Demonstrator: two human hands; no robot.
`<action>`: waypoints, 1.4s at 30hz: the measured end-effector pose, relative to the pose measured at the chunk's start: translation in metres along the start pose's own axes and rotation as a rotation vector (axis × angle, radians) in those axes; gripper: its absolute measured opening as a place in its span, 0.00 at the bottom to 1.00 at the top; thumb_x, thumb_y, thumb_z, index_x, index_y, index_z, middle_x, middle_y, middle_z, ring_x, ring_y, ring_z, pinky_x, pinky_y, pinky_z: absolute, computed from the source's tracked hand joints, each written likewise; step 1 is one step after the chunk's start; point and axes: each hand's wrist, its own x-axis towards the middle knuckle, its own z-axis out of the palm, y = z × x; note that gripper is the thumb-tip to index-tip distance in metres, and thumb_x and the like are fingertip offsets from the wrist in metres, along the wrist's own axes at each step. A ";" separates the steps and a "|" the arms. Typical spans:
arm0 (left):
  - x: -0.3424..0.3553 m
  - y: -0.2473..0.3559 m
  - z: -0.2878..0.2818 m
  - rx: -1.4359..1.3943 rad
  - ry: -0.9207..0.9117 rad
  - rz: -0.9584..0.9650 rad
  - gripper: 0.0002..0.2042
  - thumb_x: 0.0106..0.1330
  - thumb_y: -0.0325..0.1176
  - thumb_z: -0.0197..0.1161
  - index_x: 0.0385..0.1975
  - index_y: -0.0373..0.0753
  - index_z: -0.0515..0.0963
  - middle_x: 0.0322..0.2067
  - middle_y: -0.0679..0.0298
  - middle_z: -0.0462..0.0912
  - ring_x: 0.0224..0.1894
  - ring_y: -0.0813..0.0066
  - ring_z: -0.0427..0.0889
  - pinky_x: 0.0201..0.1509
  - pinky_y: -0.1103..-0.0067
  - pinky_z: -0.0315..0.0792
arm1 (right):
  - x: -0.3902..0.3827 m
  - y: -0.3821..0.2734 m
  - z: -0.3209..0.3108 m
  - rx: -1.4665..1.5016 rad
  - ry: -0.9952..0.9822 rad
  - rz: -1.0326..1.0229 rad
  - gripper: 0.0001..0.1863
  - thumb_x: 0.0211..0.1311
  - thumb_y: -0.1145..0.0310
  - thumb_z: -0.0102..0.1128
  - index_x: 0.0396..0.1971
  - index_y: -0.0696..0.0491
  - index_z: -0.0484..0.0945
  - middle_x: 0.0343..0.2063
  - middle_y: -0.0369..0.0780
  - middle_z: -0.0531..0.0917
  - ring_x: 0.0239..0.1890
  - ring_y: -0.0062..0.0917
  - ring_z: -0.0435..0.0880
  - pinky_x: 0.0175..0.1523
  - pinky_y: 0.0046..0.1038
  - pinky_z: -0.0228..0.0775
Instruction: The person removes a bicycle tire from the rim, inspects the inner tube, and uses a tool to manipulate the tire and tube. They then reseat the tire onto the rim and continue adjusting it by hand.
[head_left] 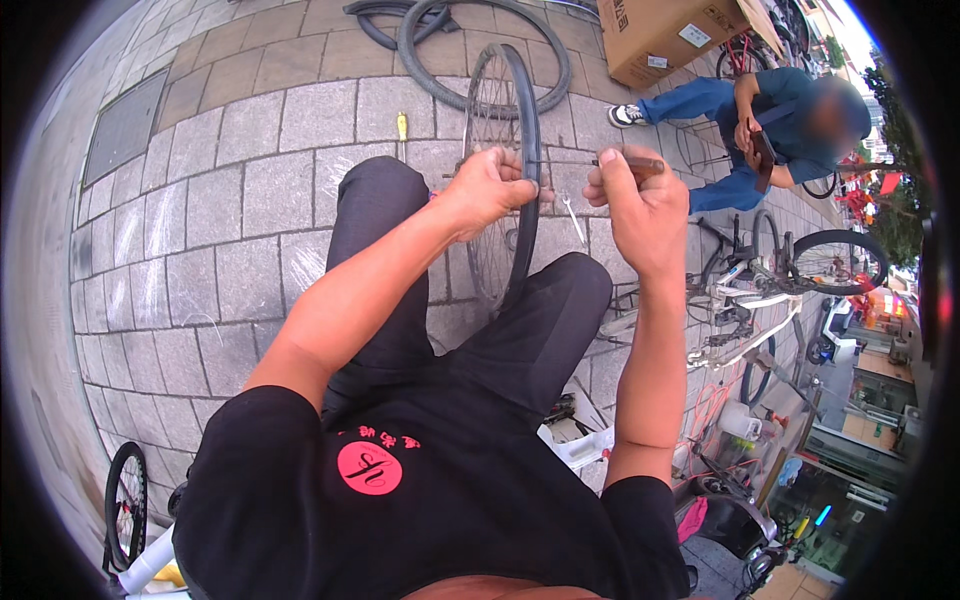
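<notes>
A spoked bicycle wheel (523, 230) with a black strip of rubber round its rim stands upright between my knees. My left hand (495, 190) is closed round its rim, the thumb on the near face and the fingers reaching behind. To the right of the wheel, my right hand (635, 200) grips a brown-handled tool (647, 165). Its thin shaft points left at the rim; I cannot tell whether the tip touches. On the paving to the right of the wheel lies a silver wrench (574, 222). A yellow-handled screwdriver (402, 126) lies to the left.
Beyond the wheel lie a loose tyre (560, 75) and a black coil of rubber (385, 30). A cardboard box (665, 45) stands at the far right, near a person (790, 125) holding a dark object. Bicycles and a partly dismantled white frame (745, 345) fill the right side.
</notes>
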 end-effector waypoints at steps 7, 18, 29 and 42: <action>0.001 -0.007 -0.002 -0.018 0.002 0.025 0.20 0.67 0.20 0.63 0.56 0.23 0.65 0.52 0.46 0.83 0.53 0.59 0.88 0.53 0.71 0.83 | 0.011 -0.010 0.005 -0.148 -0.059 -0.034 0.13 0.72 0.64 0.63 0.39 0.61 0.83 0.24 0.37 0.86 0.28 0.14 0.81 0.35 0.23 0.74; 0.007 0.006 0.000 0.010 0.066 0.054 0.35 0.63 0.26 0.69 0.69 0.23 0.61 0.56 0.49 0.83 0.50 0.66 0.88 0.48 0.73 0.81 | 0.016 0.006 0.002 -0.106 -0.150 0.008 0.18 0.71 0.62 0.62 0.46 0.63 0.82 0.33 0.47 0.89 0.36 0.30 0.87 0.44 0.33 0.78; 0.008 -0.019 -0.009 0.077 -0.059 0.219 0.37 0.66 0.25 0.67 0.75 0.32 0.60 0.44 0.59 0.85 0.42 0.75 0.84 0.44 0.77 0.78 | 0.016 0.008 0.015 -0.052 -0.113 -0.102 0.11 0.71 0.68 0.64 0.41 0.62 0.82 0.28 0.38 0.85 0.30 0.17 0.82 0.37 0.25 0.75; 0.019 -0.025 -0.043 0.240 0.020 0.377 0.18 0.70 0.28 0.58 0.58 0.33 0.78 0.41 0.60 0.88 0.44 0.74 0.86 0.49 0.72 0.81 | 0.035 0.006 0.058 -0.384 -0.228 -0.374 0.19 0.74 0.59 0.54 0.38 0.61 0.83 0.37 0.59 0.85 0.42 0.57 0.84 0.47 0.47 0.76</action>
